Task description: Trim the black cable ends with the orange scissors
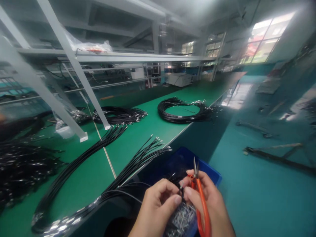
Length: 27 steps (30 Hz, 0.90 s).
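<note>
At the lower middle, my left hand (pixel 159 204) is closed, thumb and forefinger pinching the end of a thin black cable (pixel 182 192). My right hand (pixel 212 200) has orange-red-handled scissors (pixel 203 207) held in the palm, with their pointed metal blades upward and slightly apart. Its thumb and forefinger also meet at the cable end, by a small pale fitting. Both hands are above a blue bin (pixel 209 169) with many small silvery pieces (pixel 182 215) in it. A bundle of black cables (pixel 91 154) loops over the bench edge on the left; my hands hide part of the bin.
On the green bench (pixel 138 138) lie a coiled cable bundle (pixel 172 117), another coil (pixel 118 115) and a dark cable heap (pixel 27 168). White shelf posts (pixel 76 65) rise from the bench. A metal stand leg (pixel 278 158) is on the floor to the right.
</note>
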{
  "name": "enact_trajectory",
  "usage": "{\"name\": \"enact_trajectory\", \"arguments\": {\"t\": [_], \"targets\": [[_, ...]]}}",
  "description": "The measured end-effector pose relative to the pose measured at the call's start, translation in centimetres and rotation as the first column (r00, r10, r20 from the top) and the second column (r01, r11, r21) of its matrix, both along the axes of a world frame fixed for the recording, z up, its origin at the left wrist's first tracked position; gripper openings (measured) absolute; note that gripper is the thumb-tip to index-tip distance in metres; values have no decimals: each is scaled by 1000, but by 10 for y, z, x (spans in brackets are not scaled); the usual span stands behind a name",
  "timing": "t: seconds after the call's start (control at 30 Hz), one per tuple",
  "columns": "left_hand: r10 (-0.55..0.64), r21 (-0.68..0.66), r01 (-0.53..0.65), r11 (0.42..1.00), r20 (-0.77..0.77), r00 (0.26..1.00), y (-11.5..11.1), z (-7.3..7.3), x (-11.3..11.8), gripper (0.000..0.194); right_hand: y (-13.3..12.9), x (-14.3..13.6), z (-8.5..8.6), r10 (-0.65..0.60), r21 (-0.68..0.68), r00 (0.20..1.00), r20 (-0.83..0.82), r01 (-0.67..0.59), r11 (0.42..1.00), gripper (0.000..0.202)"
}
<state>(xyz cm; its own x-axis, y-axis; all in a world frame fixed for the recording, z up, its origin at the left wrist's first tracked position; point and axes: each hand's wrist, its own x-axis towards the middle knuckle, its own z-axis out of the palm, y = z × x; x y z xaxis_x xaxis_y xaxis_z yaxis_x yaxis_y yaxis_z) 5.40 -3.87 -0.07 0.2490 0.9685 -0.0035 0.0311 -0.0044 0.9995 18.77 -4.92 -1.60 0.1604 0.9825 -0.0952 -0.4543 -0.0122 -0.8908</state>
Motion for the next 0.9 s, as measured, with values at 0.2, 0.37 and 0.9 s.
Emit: {"name": "enact_trajectory", "arguments": {"t": [0.2,0.37,0.9], "targets": [[-3,-5,3,1000,-26,1000,1,-8,-1,12,1,-3,2,-11,-24,999,-46,10,1000,35],[43,65,-31,997,-188,981,1,-8,0,9,3,-5,2,-19,-43,1000,10,19,999,35],[92,52,-81,995,-262,961,3,-12,-1,13,11,-11,-2,-16,-96,999,29,18,995,37]]}}
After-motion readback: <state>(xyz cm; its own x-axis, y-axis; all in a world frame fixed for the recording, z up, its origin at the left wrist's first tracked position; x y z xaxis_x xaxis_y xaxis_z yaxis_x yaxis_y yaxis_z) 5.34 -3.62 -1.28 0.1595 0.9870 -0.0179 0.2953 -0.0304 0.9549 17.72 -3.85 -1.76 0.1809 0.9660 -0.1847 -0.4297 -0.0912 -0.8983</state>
